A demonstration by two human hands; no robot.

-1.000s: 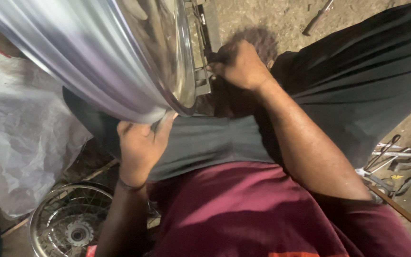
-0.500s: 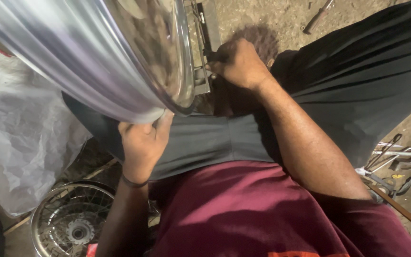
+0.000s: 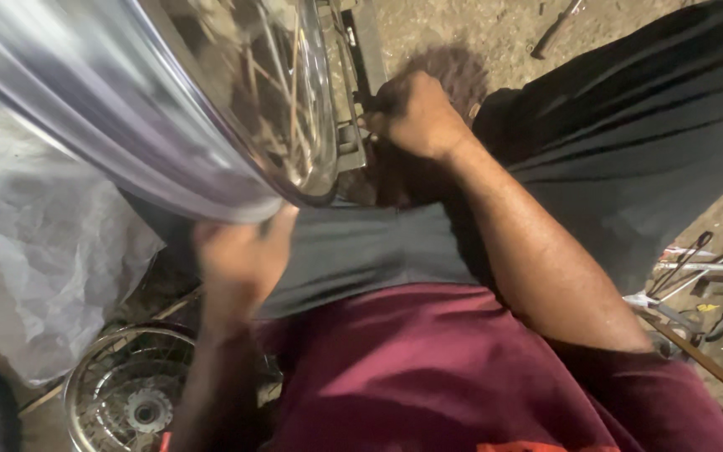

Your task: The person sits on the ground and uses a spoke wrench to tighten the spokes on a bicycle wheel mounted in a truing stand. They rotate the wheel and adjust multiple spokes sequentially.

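Rim (image 3: 127, 125) of the spoked wheel sits over the lap, left hand (image 3: 240, 259) cupped under its lower edge, blurry; further out right hand (image 3: 416, 113) is fisted around a tool by the stand (image 3: 353, 100)

Setting: informal wheel-repair workshop, work done at ground level.

Bare dirt floor (image 3: 479, 33) with grit and a loose metal rod (image 3: 556, 29). A second spoked wheel (image 3: 127, 393) with its hub lies flat on the ground at lower left, beside a crumpled white plastic sheet (image 3: 52, 268). Scattered metal hand tools (image 3: 696, 268) sit on the ground at right. A large chromed, spoked wheel rim (image 3: 127, 142) fills the upper left, mounted against a metal stand (image 3: 353, 125).
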